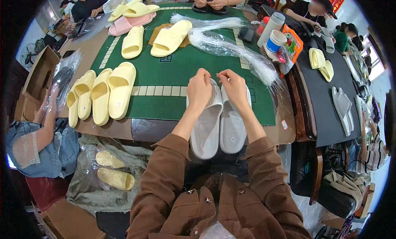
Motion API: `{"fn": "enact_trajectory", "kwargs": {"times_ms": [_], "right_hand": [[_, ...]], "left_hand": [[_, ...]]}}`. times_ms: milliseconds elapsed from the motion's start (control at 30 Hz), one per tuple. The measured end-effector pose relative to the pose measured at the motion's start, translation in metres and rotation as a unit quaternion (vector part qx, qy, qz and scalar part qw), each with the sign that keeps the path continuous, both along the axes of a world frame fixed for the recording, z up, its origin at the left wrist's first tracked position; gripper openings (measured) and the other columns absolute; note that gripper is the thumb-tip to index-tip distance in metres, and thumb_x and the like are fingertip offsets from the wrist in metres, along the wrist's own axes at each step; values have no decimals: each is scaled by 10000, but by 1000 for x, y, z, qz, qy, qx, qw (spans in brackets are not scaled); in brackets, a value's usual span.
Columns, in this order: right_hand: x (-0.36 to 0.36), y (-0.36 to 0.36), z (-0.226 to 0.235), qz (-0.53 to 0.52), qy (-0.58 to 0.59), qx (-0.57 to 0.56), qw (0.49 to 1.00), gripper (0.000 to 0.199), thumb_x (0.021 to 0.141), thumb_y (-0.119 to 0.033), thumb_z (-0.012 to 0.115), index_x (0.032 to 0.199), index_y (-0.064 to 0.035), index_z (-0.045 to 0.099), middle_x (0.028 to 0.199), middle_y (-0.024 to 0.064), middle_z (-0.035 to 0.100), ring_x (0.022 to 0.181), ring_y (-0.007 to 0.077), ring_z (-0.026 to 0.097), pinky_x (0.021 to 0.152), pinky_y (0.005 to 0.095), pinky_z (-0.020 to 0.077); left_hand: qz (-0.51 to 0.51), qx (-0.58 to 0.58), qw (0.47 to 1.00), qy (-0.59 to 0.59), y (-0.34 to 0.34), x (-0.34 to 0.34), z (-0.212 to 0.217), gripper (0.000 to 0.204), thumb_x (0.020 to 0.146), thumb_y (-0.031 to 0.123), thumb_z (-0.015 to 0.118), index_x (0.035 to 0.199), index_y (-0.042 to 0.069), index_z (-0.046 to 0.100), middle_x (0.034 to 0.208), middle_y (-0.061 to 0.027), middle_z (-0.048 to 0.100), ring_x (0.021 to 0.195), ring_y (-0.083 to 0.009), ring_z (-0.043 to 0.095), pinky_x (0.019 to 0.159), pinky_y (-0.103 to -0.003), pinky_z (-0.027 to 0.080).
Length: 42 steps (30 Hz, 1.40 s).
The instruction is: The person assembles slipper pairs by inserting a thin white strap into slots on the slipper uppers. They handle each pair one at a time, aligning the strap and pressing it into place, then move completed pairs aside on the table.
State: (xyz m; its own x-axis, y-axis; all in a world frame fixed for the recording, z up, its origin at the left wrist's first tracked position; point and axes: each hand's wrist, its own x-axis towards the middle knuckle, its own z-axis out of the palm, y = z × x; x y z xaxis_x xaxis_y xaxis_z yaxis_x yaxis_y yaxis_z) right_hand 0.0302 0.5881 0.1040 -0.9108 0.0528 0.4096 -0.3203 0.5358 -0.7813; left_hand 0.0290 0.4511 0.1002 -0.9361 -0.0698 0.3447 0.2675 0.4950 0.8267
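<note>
- The pair of grey slippers (218,123) lies side by side, soles up, at the near edge of the table (165,82), toes overhanging toward the person.
- Left hand (199,90) and right hand (233,87) each keep a closed pinch grip at the slippers' far ends; what they pinch is too small to tell.
- Judgement: keep the pair aligned and pressed together.
- Yellow slippers (103,94) and clear plastic bags (231,45) lie beyond.

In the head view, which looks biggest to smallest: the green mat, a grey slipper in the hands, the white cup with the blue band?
1. Green mat, by far.
2. Grey slipper; it is nearer the camera, which enlarges it.
3. White cup with the blue band.
</note>
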Motion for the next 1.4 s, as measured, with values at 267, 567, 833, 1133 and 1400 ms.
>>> {"fn": "enact_trajectory", "kwargs": {"times_ms": [267,567,833,1133,1400], "right_hand": [[7,-3,8,-12,-17,57,998,175,899,-178,569,922,-41,676,882,146,699,808,336,667,699,417,502],[3,3,18,-8,-5,164,986,171,885,-137,526,888,-54,675,876,150,679,822,367,648,725,459,504],[5,-7,21,-21,26,213,976,154,893,-145,531,857,-62,656,836,175,678,782,389,650,676,477,511],[-6,14,26,25,-72,113,991,212,882,-186,538,876,-63,711,881,170,698,846,372,658,737,455,516],[3,9,19,-2,-41,182,983,205,882,-198,528,856,-74,690,903,147,672,870,365,642,750,469,509]], "left_hand": [[-26,-48,997,62,3,1,-5,91,906,77,548,945,16,603,824,-172,659,799,-364,633,700,-422,485],[7,135,989,62,-6,-4,-8,126,901,12,492,945,6,610,909,-153,647,864,-344,623,757,-420,473],[-6,-31,996,87,1,-3,-12,127,909,89,542,939,3,631,865,-159,645,792,-326,620,726,-413,474],[-5,60,995,76,-1,0,-6,87,912,70,523,896,13,586,876,-151,646,847,-367,615,740,-451,461],[-5,-105,986,130,5,1,-12,126,931,119,529,924,30,618,851,-160,660,811,-348,626,710,-429,476]]}}
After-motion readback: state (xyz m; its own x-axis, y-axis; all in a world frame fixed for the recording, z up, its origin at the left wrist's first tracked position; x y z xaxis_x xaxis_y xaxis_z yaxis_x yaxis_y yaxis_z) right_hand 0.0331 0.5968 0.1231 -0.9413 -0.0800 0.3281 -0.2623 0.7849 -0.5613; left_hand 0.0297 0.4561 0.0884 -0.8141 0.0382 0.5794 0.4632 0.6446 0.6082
